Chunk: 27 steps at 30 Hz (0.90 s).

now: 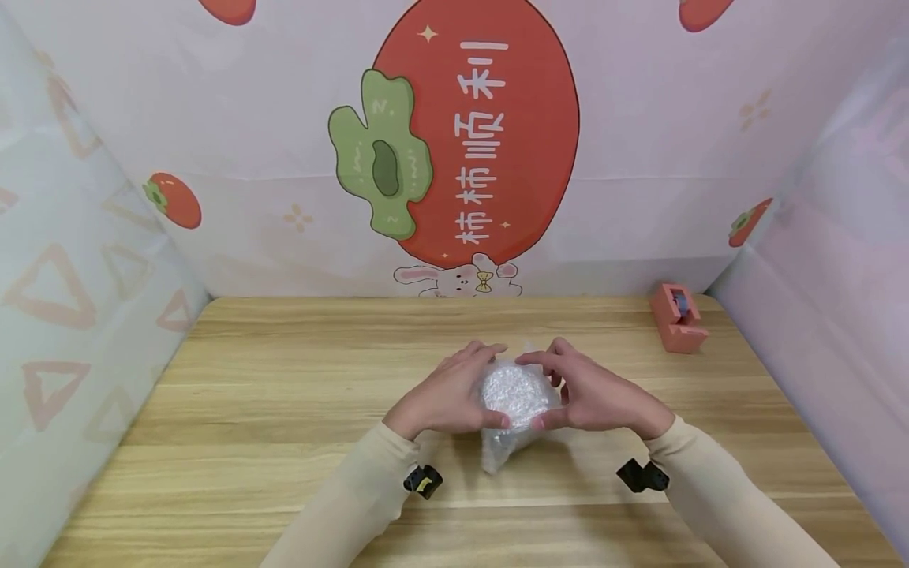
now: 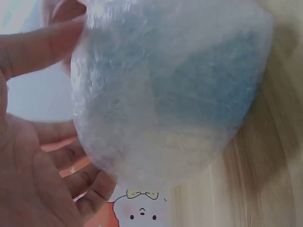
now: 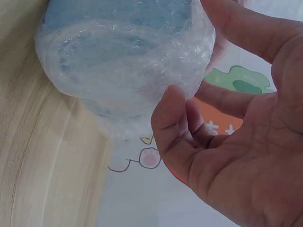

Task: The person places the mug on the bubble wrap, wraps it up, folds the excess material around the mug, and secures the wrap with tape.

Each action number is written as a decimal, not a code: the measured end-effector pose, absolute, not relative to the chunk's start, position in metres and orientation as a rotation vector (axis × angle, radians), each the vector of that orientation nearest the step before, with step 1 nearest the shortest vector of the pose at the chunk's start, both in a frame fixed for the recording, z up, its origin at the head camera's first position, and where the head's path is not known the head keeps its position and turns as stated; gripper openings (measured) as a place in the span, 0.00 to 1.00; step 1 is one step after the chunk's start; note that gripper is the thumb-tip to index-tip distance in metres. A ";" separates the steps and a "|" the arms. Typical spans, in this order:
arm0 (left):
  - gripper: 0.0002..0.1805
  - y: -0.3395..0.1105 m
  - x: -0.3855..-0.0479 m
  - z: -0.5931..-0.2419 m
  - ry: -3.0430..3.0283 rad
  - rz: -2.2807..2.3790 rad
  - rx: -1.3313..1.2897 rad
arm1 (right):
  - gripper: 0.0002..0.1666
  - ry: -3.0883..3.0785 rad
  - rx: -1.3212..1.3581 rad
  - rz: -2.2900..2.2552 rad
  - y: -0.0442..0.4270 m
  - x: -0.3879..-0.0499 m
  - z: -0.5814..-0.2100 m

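Observation:
A rounded bundle in clear bubble wrap (image 1: 517, 394) sits on the wooden table. Blue and pale areas show through its plastic in the left wrist view (image 2: 189, 90). The wrapping hides what kind of thing is inside. My left hand (image 1: 454, 392) holds the bundle's left side, with the thumb near its front top edge. From the right, my right hand (image 1: 592, 392) grips the other side, its fingers bent around the wrap and its thumb at the front. A loose corner of wrap sticks out toward me.
A pink tape dispenser (image 1: 678, 322) stands at the table's (image 1: 305, 371) back right. Printed cloth (image 1: 277, 118) with persimmon and rabbit pictures rises behind the table and along both sides. Small black wrist cameras (image 1: 424, 480) are strapped to both wrists.

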<state>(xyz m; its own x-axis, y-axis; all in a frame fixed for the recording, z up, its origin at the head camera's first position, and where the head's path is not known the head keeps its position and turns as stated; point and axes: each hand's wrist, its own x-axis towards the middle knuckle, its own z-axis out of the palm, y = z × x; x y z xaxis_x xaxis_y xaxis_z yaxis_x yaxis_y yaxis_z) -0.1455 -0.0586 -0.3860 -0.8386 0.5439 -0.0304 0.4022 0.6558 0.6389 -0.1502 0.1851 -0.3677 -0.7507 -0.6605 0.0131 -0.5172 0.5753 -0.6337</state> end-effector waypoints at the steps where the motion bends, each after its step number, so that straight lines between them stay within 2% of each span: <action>1: 0.50 -0.059 -0.144 -0.386 2.667 0.955 0.768 | 0.44 2.591 -0.973 -0.923 0.185 -0.150 -0.368; 7: 0.43 -0.061 -0.134 -0.386 2.660 1.019 0.806 | 0.44 2.619 -0.885 -0.924 0.183 -0.147 -0.369; 16: 0.45 -0.067 -0.133 -0.387 2.556 1.135 0.867 | 0.46 2.648 -0.772 -0.958 0.178 -0.139 -0.371; 21: 0.48 -0.064 -0.133 -0.391 2.547 1.195 0.825 | 0.45 2.661 -0.773 -0.964 0.178 -0.138 -0.371; 27: 0.46 -0.056 -0.130 -0.392 2.623 1.173 0.759 | 0.46 2.633 -0.798 -0.986 0.181 -0.138 -0.374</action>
